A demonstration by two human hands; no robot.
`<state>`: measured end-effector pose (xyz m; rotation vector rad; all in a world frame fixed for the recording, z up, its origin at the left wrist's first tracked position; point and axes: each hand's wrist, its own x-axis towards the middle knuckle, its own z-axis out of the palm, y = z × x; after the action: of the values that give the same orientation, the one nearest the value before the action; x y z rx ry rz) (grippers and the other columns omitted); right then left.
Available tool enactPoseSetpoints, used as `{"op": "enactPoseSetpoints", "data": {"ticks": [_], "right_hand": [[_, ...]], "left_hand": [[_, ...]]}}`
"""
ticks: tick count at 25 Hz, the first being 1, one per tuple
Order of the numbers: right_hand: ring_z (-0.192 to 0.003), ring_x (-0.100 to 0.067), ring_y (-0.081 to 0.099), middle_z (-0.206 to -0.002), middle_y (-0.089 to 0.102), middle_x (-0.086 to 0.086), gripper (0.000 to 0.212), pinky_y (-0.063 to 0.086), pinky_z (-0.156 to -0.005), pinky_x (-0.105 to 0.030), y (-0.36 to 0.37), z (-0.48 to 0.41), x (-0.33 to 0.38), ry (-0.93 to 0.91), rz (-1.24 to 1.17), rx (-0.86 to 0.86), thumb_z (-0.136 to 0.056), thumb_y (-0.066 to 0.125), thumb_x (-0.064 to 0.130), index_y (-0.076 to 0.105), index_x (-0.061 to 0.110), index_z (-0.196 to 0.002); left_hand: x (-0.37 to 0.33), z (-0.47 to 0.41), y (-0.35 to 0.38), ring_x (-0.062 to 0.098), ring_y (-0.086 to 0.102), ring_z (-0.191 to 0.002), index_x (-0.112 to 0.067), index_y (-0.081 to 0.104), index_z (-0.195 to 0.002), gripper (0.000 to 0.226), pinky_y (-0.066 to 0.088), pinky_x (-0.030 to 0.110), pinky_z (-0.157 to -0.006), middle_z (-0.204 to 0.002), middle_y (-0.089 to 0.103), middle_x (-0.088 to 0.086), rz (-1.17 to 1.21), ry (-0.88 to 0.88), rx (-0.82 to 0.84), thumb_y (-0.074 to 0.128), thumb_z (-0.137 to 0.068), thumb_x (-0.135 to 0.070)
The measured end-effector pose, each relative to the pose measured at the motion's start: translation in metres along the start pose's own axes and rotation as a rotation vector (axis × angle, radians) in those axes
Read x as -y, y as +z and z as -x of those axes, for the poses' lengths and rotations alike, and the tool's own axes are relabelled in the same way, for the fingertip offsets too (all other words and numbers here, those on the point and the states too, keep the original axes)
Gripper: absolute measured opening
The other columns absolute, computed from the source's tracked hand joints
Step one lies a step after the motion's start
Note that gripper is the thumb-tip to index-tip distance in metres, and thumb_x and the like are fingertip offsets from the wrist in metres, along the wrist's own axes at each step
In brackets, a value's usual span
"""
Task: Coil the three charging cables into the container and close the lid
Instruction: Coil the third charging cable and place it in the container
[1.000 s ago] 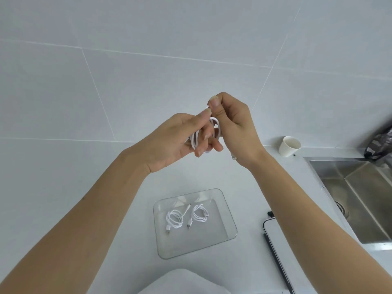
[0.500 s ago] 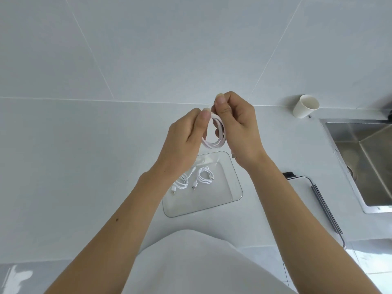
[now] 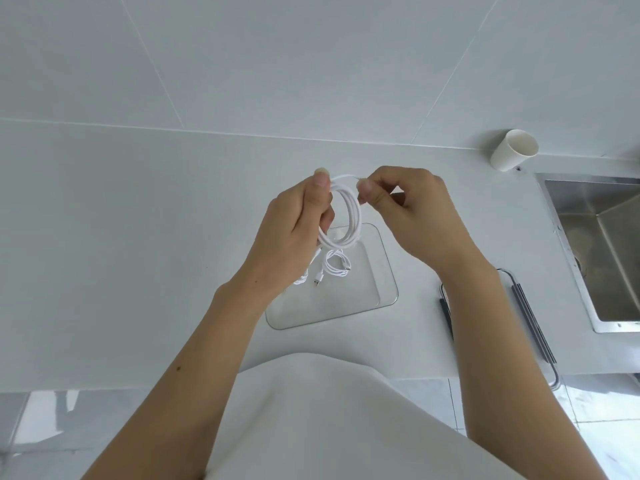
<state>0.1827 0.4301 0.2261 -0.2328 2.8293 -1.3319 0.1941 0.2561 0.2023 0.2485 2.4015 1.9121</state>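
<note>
A white charging cable [image 3: 350, 220] is wound into a round coil and held in the air above the clear container [image 3: 386, 271] on the white counter. My left hand [image 3: 294, 233] grips the coil's left side between thumb and fingers. My right hand [image 3: 405, 209] pinches the cable's end at the top right of the coil. One coiled white cable [image 3: 337, 266] lies inside the container. Another coiled cable [image 3: 301, 279] lies to its left, mostly hidden behind my left wrist. No lid for the container can be made out.
A white paper cup [image 3: 514, 150] stands at the back right by the wall. A steel sink [image 3: 602, 247] fills the right side. A wire rack with dark bars [image 3: 533, 320] lies between the sink and the container. The counter's front edge runs just before my white clothing.
The view tilted down, so the counter and container now sit lower beneath my hands. My hands moved slightly apart and the coil hangs wider and rounder between them.
</note>
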Motion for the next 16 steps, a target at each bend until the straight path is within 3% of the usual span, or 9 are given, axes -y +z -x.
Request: {"op": "enactPoseSetpoints", "data": {"ticks": [4, 10, 13, 16], "right_hand": [[-0.047, -0.011, 0.066, -0.062, 0.062, 0.002, 0.024, 0.053, -0.051, -0.019, 0.002, -0.005, 0.000, 0.037, -0.216, -0.124, -0.098, 0.062, 0.020, 0.066, 0.011, -0.076], [-0.054, -0.023, 0.068, -0.067, 0.065, -0.012, 0.025, 0.061, -0.057, -0.038, 0.010, -0.005, -0.004, 0.105, -0.475, -0.104, -0.100, 0.060, 0.015, 0.067, -0.001, -0.082], [-0.054, -0.022, 0.067, -0.066, 0.066, -0.009, 0.025, 0.058, -0.055, -0.034, 0.012, -0.002, -0.004, 0.168, -0.642, -0.056, -0.102, 0.055, 0.014, 0.066, 0.001, -0.083], [-0.056, -0.018, 0.067, -0.067, 0.068, -0.007, 0.027, 0.055, -0.056, -0.027, 0.013, -0.002, -0.002, 0.239, -0.794, 0.029, -0.104, 0.051, 0.017, 0.065, 0.000, -0.087]], "left_hand": [[0.000, 0.003, 0.004, 0.013, 0.037, -0.052, -0.010, 0.038, -0.066, 0.052, 0.036, 0.018, -0.048, -0.059, 0.039, -0.003, 0.006, -0.016, 0.054, 0.028, -0.107, -0.040], [-0.005, 0.001, 0.002, 0.024, 0.025, -0.059, -0.023, 0.027, -0.065, 0.044, 0.028, 0.023, -0.047, -0.063, 0.026, -0.001, 0.087, -0.041, 0.110, 0.029, -0.106, -0.038], [-0.003, 0.001, 0.002, 0.018, 0.029, -0.053, -0.019, 0.026, -0.067, 0.045, 0.030, 0.021, -0.046, -0.063, 0.027, 0.002, 0.083, -0.071, 0.164, 0.029, -0.106, -0.041], [-0.003, 0.000, 0.003, 0.008, 0.034, -0.049, -0.022, 0.034, -0.065, 0.045, 0.036, 0.020, -0.046, -0.057, 0.033, -0.012, 0.098, -0.068, 0.162, 0.030, -0.107, -0.039]]}}
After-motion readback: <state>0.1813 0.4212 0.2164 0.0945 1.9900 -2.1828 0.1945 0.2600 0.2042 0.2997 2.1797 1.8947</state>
